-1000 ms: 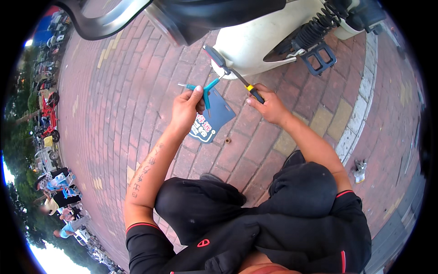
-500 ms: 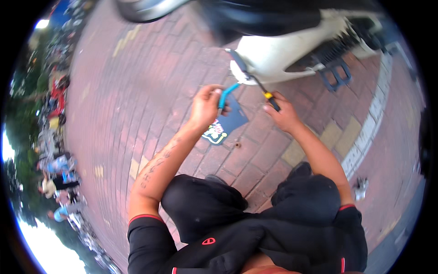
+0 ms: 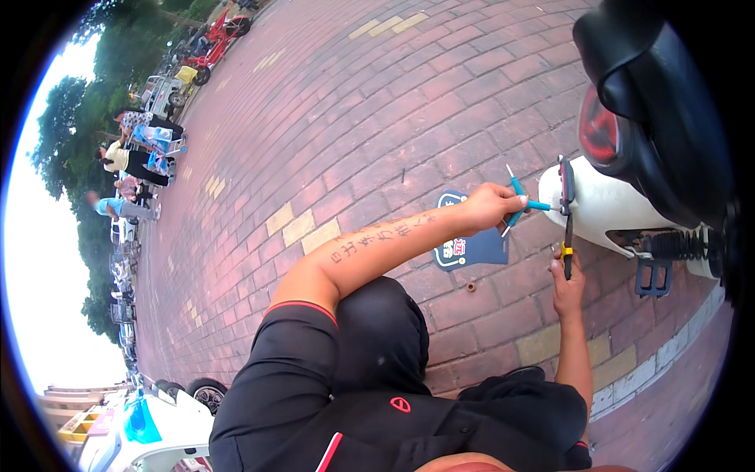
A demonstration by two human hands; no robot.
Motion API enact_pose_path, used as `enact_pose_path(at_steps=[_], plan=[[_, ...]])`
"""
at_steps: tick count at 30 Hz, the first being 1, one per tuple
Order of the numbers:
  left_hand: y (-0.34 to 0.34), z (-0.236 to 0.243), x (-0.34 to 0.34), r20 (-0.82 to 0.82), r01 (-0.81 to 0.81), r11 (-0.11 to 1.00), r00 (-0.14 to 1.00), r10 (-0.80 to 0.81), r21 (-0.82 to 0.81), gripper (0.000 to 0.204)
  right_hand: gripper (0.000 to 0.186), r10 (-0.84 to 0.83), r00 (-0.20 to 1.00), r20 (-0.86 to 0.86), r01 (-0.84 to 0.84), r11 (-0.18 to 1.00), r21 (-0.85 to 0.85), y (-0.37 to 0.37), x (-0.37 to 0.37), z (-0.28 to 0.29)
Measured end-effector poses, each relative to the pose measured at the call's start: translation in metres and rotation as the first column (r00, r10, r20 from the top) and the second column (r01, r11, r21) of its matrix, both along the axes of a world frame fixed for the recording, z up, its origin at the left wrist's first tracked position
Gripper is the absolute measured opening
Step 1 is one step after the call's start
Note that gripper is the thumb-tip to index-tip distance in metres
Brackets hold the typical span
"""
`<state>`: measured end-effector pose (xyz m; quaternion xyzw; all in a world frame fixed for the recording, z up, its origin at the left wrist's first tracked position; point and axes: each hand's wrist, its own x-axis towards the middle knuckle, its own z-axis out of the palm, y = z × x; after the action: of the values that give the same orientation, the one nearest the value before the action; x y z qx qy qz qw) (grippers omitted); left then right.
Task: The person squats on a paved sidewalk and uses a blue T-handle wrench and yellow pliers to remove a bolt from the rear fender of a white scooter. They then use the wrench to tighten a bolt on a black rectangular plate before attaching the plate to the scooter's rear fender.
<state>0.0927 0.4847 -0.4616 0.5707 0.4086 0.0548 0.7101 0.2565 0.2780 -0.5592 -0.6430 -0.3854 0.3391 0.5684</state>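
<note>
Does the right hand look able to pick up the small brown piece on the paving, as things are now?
Probably not as it stands: the right hand has its fingers around the yellow-and-black handle, so that grip seems the obstacle to taking the small brown piece.

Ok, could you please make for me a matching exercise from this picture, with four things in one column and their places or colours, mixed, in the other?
Column one:
1. Y-shaped tool
2. long-shafted tool
3. flat dark plate
4. rear light

Column two:
a. lying on the brick paving
b. red
c. in the left hand
d. in the right hand

Right pairs: 1-c, 2-d, 3-a, 4-b
</note>
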Motion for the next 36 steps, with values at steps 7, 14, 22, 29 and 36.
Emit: enact_pose_path(at_steps=[7, 14, 22, 29, 36], plan=[[-0.004, 0.012, 0.003, -0.008, -0.22, 0.975, 0.976, 0.22, -0.018, 0.021, 0.016, 0.009, 0.997, 0.071, -0.004, 0.998, -0.062, 0.001, 0.0, 0.006], [0.0, 0.005, 0.001, 0.043, 0.113, 0.961, 0.991, -0.128, 0.254, 0.031, 0.022, -0.059, 0.992, 0.111, 0.079, 0.98, -0.184, 0.004, 0.003, 0.015], [-0.003, 0.003, 0.001, -0.102, 0.166, 0.979, 0.983, -0.154, 0.119, 0.035, 0.023, -0.037, 0.999, 0.018, 0.038, 0.999, -0.028, 0.0, 0.004, 0.004], [-0.001, 0.004, 0.003, -0.046, 0.017, 0.976, 0.999, -0.028, -0.215, 0.035, 0.023, -0.024, 0.998, 0.062, 0.025, 0.999, -0.025, -0.008, 0.001, 0.001], [-0.004, -0.001, 0.004, -0.067, 0.008, 0.981, 0.998, -0.021, -0.196, 0.025, 0.033, 0.098, 0.97, 0.223, 0.017, 0.885, -0.465, -0.044, -0.009, -0.034]])
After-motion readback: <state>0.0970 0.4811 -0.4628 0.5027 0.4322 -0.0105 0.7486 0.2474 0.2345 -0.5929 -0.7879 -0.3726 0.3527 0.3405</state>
